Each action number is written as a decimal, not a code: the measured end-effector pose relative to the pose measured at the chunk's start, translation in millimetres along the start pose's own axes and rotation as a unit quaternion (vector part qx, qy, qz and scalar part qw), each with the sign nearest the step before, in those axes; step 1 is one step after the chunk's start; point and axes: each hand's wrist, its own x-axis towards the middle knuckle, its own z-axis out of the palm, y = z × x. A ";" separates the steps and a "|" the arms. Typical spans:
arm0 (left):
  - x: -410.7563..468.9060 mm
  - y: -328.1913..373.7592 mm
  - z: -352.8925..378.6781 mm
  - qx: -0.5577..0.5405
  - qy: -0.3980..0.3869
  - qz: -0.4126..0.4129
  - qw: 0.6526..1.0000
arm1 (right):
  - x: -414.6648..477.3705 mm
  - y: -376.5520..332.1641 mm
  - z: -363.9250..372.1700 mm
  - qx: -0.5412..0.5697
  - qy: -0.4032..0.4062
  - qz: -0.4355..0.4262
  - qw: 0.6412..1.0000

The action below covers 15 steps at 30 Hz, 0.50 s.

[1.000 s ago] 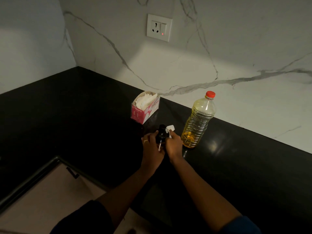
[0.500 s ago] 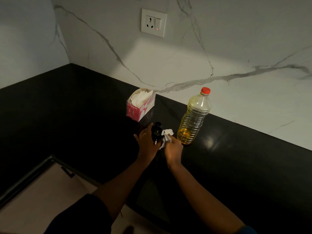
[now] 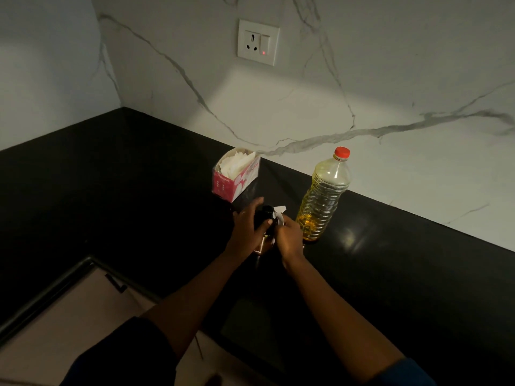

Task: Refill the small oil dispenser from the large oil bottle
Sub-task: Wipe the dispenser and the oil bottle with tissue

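The small oil dispenser (image 3: 263,238), dark-topped with a brownish lower body, stands on the black counter (image 3: 390,274). My left hand (image 3: 246,227) grips its black top (image 3: 266,215). My right hand (image 3: 288,236) holds a white tissue (image 3: 279,214) against the dispenser's right side. The large oil bottle (image 3: 323,196), clear plastic with a red cap and yellow oil low inside, stands upright just right of my right hand, capped and apart from both hands.
A pink tissue box (image 3: 235,176) with white tissues sticking out sits behind the dispenser near the marble wall. A wall socket (image 3: 257,41) is above. The counter's front edge and a cabinet handle (image 3: 117,284) lie at lower left.
My hands stay on the dispenser with the tissue; the tissue has shifted slightly along its side. The camera view moved, the bottle has not.
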 end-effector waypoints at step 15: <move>12.6 9.8 -3.4 0.051 -0.011 0.015 0.999 | -5.0 8.5 10.0 -0.007 0.081 -0.003 0.997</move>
